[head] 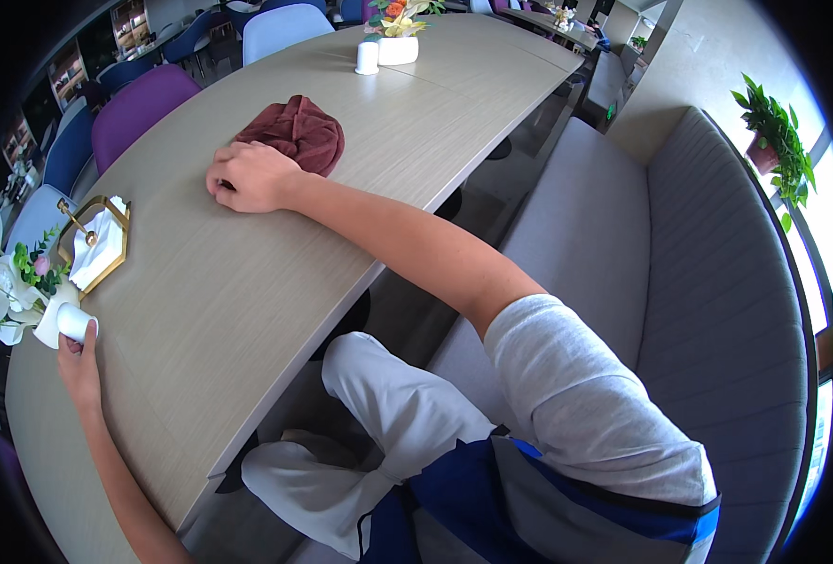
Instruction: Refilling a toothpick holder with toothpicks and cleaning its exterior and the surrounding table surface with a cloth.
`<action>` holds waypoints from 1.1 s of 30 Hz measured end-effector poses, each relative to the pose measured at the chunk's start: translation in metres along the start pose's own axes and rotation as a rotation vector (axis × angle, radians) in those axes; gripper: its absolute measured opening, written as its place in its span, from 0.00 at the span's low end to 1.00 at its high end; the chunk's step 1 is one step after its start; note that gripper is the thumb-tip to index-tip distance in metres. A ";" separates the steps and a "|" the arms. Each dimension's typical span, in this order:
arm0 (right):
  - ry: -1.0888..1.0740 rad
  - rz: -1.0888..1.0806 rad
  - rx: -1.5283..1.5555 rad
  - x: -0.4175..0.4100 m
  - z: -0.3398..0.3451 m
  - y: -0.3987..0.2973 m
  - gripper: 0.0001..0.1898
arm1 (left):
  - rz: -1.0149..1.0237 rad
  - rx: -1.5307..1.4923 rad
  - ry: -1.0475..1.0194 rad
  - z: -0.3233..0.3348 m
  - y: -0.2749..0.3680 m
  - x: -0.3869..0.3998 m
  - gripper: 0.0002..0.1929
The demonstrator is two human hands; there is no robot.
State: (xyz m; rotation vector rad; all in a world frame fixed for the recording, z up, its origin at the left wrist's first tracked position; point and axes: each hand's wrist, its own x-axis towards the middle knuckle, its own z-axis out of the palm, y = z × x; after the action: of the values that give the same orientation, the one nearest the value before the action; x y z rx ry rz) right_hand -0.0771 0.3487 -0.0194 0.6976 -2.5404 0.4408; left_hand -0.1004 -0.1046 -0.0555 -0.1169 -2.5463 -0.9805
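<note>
My left hand (81,363) is closed around a small white cylindrical container (76,322) at the table's left side. Close to it are a white vase (48,321) of artificial-looking flowers and a gold-framed napkin holder (122,247) with white napkins (99,247). My right hand (253,178) rests on the light wood-grain table (198,310), fingers curled, just in front of a crumpled maroon cloth (300,134). The wrist lies against or beside the cloth's near edge. Whether those curled fingers hold anything is hidden.
Another white cylindrical container (367,58) stands beside a white flower pot (397,51) at the table's far end. A grey upholstered bench (557,211) runs along the right. Purple (138,106) and light blue chairs (286,29) line the far side. A potted plant (765,151) is above the bench back.
</note>
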 end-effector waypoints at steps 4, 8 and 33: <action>0.075 0.057 -0.024 0.000 -0.009 0.013 0.21 | 0.049 -0.064 0.044 0.006 -0.006 -0.005 0.29; -0.247 0.473 -0.204 -0.036 -0.061 0.046 0.39 | 0.038 -0.071 0.001 0.004 -0.015 0.001 0.29; -0.345 0.634 -0.534 -0.188 -0.162 0.220 0.28 | 0.091 0.031 0.003 -0.005 -0.022 -0.001 0.30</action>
State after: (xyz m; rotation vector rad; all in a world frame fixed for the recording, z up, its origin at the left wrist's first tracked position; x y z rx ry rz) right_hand 0.0029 0.6703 -0.0188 -0.2645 -2.9787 -0.1954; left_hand -0.1029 -0.1246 -0.0660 -0.2202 -2.5284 -0.9059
